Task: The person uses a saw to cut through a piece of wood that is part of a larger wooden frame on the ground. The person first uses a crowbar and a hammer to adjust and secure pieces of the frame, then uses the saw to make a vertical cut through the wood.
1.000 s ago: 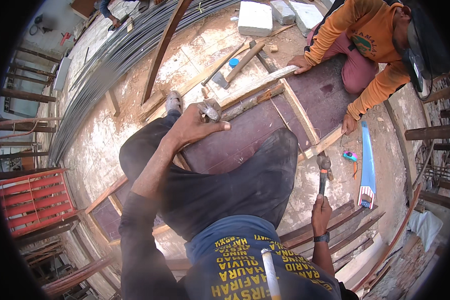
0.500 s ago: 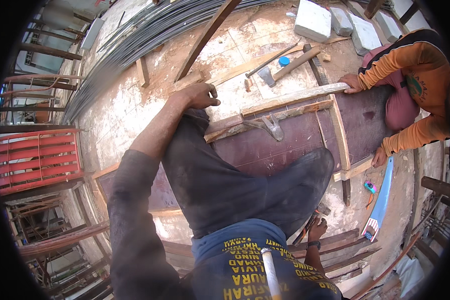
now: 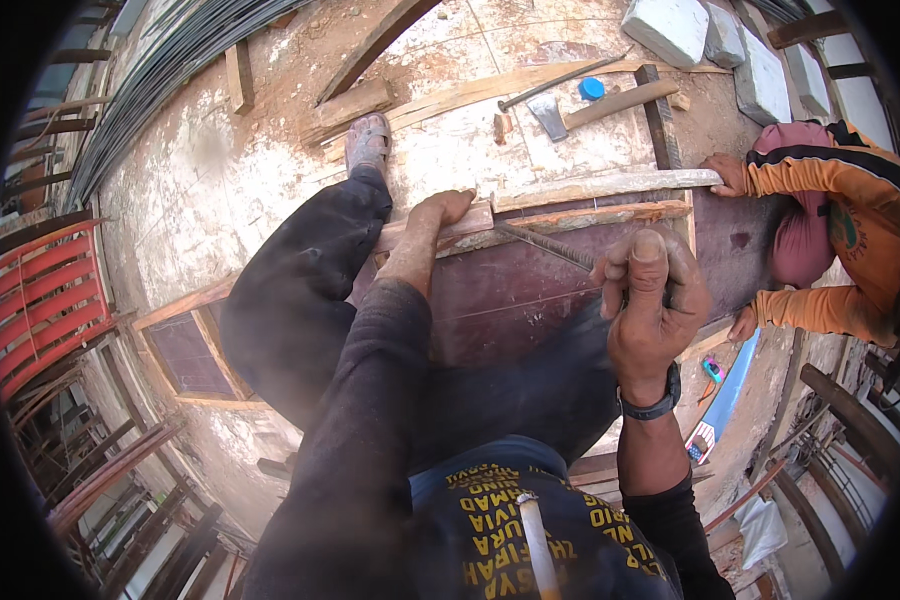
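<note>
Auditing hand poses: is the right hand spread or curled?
Right hand curled: fingers bend inward beside the thumb; cannot tell if anything's held.

Yel. lettering (image 3: 492, 535) on dk. shirt (image 3: 570, 495)

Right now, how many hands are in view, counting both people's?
4: the wearer's left hand near the middle, right hand right of it; the co-worker's upper hand at the pale board, lower hand by the blue saw.

A ribbed metal rod (image 3: 555, 247) is crossing the smooth maroon panel (image 3: 510, 318); rough wooden battens (image 3: 605, 188) are edging it; beyond it, a wood-handled hatchet (image 3: 610, 107) is showing dull metal.
</note>
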A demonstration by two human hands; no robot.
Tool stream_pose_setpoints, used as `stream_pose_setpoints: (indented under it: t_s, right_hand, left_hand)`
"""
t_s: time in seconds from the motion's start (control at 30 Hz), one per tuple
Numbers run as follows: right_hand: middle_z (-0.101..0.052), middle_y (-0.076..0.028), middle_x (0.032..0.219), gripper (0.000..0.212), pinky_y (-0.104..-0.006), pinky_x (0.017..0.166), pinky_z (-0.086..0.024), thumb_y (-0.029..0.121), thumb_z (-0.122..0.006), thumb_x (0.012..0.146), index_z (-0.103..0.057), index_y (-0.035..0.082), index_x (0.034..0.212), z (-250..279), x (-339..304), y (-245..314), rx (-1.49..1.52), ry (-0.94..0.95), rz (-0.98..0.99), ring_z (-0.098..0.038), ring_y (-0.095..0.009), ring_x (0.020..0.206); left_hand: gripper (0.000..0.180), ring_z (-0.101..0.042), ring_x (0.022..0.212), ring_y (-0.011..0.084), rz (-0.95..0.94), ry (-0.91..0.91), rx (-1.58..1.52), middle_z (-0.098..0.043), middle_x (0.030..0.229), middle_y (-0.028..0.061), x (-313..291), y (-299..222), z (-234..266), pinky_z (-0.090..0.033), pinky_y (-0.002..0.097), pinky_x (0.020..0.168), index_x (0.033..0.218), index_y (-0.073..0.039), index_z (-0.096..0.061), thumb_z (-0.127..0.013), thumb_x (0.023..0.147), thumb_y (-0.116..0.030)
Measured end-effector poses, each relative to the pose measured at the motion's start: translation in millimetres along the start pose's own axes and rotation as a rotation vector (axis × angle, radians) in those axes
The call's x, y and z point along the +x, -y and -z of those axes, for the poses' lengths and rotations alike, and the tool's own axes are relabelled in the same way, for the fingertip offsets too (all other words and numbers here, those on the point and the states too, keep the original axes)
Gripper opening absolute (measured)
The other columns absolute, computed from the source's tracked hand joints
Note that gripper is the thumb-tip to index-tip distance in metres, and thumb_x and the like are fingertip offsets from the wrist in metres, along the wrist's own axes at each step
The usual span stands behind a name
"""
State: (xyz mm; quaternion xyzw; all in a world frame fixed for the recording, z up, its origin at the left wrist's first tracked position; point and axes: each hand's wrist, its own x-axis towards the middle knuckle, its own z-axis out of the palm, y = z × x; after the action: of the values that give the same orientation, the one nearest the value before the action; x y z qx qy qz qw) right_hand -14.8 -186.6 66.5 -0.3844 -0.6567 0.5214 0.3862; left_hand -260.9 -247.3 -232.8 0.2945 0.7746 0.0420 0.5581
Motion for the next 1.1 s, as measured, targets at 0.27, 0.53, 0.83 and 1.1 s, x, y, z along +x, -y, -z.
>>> stream_pose_setpoints:
  t_s: [0.27,0.53,0.83,1.1]
  right_hand:
    - [-0.061,-0.001,0.068,0.026,-0.0261,0.052,-0.037,0.02,-0.063,0.103,-0.069,0.001,0.086,-14.9,59.1,-6.8,0.12,0.11,-0.117,-0.052,-0.008,0.057]
    - [-0.06,-0.003,0.068,0.023,-0.0261,0.057,-0.038,0.018,-0.069,0.098,-0.066,0.001,0.083,52.4,-35.0,-23.4,-0.005,0.117,0.074,-0.051,-0.01,0.06]
    - [-0.05,0.004,0.059,0.03,-0.0239,0.052,-0.032,0.019,-0.071,0.097,-0.063,0.004,0.072,58.7,23.3,-59.3,0.407,0.015,-0.051,-0.04,-0.003,0.054]
    - [-0.047,0.005,0.062,0.027,-0.0231,0.054,-0.043,0.019,-0.069,0.097,-0.063,0.005,0.073,93.7,63.8,-106.4,0.314,-0.101,-0.139,-0.042,-0.003,0.054]
  left_hand:
    - [0.074,-0.047,0.142,0.0367,0.005,-0.019,0.12,-0.051,0.152,0.0206,12.6,11.3,6.4,-0.035,0.0457,0.118,0.144,0.002,-0.053,-0.031,0.104,-0.056]
    - [0.084,-0.057,0.132,0.0375,-0.029,-0.322,0.261,-0.062,0.137,0.0242,-65.1,-8.0,7.0,-0.039,0.0509,0.113,0.137,-0.005,-0.063,-0.034,0.098,-0.074]
    - [0.075,-0.045,0.14,0.041,0.055,-0.518,0.38,-0.057,0.145,0.0183,-86.5,-7.4,-14.6,-0.03,0.0674,0.112,0.136,-0.019,-0.066,-0.047,0.093,-0.077]
    - [0.086,-0.055,0.133,0.04,0.118,-0.463,0.34,-0.066,0.135,0.0185,-73.7,-13.3,-12.5,-0.027,0.0706,0.111,0.133,-0.016,-0.07,-0.034,0.092,-0.083]
